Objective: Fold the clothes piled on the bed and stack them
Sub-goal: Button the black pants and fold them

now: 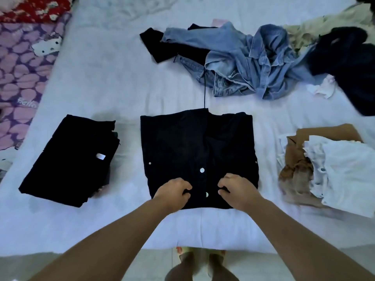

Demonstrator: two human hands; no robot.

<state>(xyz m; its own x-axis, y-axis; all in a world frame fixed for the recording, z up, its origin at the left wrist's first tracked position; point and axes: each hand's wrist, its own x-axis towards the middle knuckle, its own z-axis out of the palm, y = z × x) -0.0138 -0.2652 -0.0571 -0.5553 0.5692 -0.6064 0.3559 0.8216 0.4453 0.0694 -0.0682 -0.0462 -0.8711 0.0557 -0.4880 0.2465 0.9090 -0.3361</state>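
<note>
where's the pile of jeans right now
In the head view the jeans lie crumpled at the far side of the bed, right of centre, beyond the black shirt.

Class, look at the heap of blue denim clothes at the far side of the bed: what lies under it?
A black garment sticks out from under the denim heap at its left, on the white sheet. How far it runs beneath is hidden by the denim.
</note>
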